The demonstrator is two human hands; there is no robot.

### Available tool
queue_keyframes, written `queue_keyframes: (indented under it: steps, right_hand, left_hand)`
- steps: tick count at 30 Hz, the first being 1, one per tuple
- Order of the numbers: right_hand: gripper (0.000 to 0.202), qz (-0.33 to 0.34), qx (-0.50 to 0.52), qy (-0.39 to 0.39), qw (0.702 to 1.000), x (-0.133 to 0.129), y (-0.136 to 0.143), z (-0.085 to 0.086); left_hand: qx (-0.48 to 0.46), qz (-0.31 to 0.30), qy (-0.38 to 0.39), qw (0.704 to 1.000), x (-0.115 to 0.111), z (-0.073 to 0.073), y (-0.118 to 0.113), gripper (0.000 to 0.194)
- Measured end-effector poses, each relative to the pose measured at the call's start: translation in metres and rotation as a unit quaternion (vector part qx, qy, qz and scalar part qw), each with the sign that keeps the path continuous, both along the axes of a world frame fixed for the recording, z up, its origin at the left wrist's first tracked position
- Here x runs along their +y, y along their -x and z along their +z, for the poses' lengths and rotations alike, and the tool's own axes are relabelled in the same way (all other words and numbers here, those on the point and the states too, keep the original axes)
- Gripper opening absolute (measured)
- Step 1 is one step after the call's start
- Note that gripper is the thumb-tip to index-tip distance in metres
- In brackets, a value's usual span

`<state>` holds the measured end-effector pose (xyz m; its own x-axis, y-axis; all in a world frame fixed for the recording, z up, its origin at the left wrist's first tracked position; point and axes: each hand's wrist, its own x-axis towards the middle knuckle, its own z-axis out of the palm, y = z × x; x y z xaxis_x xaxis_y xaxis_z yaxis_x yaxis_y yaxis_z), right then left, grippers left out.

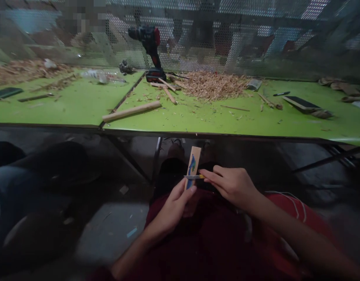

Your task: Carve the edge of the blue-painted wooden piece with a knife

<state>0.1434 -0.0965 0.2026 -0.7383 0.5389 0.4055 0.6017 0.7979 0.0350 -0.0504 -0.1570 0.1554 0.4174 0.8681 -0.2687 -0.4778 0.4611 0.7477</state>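
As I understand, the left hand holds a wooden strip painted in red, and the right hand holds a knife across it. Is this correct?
Not red: the head view shows blue paint with some green on the wooden strip. The left hand does hold it, and the right hand holds the knife across it.

smooth, pale wood is being shown by the painted strip, and thin metal by the knife blade. a faint gloss is being reflected by the smooth tabletop; rough, curled wood is being displayed by the shavings. perforated, metallic-looking sheet is being presented by the screen, clear plastic by the bottle, matt plastic by the drill.
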Motion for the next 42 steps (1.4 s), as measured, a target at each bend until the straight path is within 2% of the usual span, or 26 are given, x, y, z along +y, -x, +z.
queue_keyframes:
  steps: [4,12,20,29,31,34,36,38,40,42]
  right_hand:
    - [0.031,0.002,-0.023,-0.048,0.999,0.007,-0.005,0.001]
    - [0.025,0.049,-0.033,-0.116,0.991,0.027,-0.013,0.003]
    - [0.022,0.077,-0.064,-0.182,0.978,0.035,-0.014,0.022]
    - [0.022,0.109,-0.091,-0.202,0.969,0.041,-0.010,0.037]
    - [0.023,0.088,-0.102,-0.213,0.968,0.049,-0.017,0.047]
    - [0.030,-0.021,-0.033,-0.217,0.975,0.067,-0.043,0.074]
    - [0.029,-0.095,0.055,-0.175,0.978,0.072,-0.060,0.091]
    - [0.027,-0.098,0.097,-0.138,0.981,0.065,-0.066,0.096]
    - [0.025,-0.062,0.094,-0.085,0.990,0.049,-0.057,0.086]
    - [0.025,-0.039,0.072,-0.004,0.997,0.030,-0.039,0.066]
  left_hand:
    - [0.002,0.005,-0.003,1.000,0.004,0.000,-0.004,0.029]
    - [0.018,0.010,-0.028,0.999,0.007,0.005,-0.006,0.034]
    - [0.002,-0.011,-0.049,0.999,0.004,0.009,-0.002,0.033]
    - [-0.025,0.001,-0.067,0.997,0.007,0.014,-0.002,0.032]
    - [-0.022,0.006,-0.069,0.997,0.003,0.014,-0.001,0.033]
    - [-0.026,-0.031,-0.045,0.998,-0.008,0.011,0.001,0.034]
    - [-0.044,-0.049,-0.022,0.998,-0.012,0.010,0.004,0.034]
    - [-0.039,-0.007,-0.019,0.999,-0.012,0.009,0.006,0.034]
    - [-0.035,0.004,-0.028,0.999,-0.008,0.010,0.006,0.034]
    - [-0.036,-0.001,-0.033,0.999,-0.002,0.012,0.006,0.034]
